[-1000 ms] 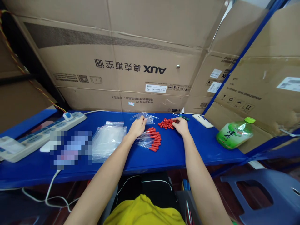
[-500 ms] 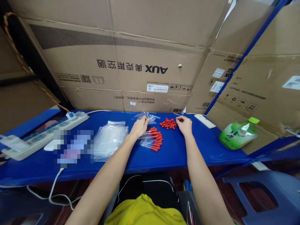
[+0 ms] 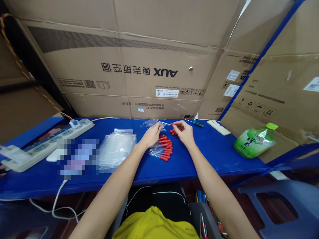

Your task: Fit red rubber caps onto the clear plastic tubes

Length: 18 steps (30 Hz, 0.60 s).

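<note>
My left hand (image 3: 151, 134) pinches a clear plastic tube (image 3: 163, 124) above the blue table (image 3: 214, 156). My right hand (image 3: 183, 132) pinches a small red cap (image 3: 172, 124) right at the tube's end, so the two hands almost meet. Below them lies a row of clear tubes with red caps (image 3: 164, 148). My right hand partly hides a loose heap of red caps (image 3: 173, 132). More clear tubes (image 3: 151, 122) lie behind my left hand.
A stack of clear plastic bags (image 3: 116, 147) lies left of the tubes. Farther left are a white power strip (image 3: 47, 141) and a blurred patch. A small screwdriver (image 3: 196, 124), a white phone (image 3: 218, 127) and a green bottle (image 3: 254, 141) lie to the right. Cardboard boxes (image 3: 139, 73) wall the back.
My right hand left the far side of the red caps and moved left with a cap to meet my left hand, which has lifted a clear tube.
</note>
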Available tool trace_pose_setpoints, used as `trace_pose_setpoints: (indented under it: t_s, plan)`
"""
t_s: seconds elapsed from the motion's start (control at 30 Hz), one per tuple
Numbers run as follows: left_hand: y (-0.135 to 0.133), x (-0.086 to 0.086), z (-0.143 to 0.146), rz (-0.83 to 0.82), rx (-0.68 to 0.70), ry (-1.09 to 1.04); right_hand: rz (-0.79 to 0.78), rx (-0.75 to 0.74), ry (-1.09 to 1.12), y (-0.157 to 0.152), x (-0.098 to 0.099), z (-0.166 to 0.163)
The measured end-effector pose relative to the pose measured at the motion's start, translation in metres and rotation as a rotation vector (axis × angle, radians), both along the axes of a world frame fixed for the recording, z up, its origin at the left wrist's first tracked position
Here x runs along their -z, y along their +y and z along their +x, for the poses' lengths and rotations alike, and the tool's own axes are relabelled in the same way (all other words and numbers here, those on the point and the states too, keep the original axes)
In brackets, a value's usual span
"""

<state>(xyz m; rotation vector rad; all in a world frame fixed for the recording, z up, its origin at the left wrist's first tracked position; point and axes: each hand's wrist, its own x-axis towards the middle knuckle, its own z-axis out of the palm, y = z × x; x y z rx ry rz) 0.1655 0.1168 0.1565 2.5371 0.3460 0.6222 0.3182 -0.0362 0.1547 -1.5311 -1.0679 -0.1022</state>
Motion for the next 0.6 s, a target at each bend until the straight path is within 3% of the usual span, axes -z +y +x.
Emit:
trace_pose_setpoints:
  t_s: [0.27, 0.6]
  plan:
    - [-0.008, -0.009, -0.004, 0.047, 0.044, 0.027, -0.001, -0.108, 0.011, 0.009, 0.002, -0.018]
    - [-0.007, -0.005, -0.001, 0.028, 0.105, -0.141, 0.037, -0.074, -0.019, 0.006, -0.002, -0.022]
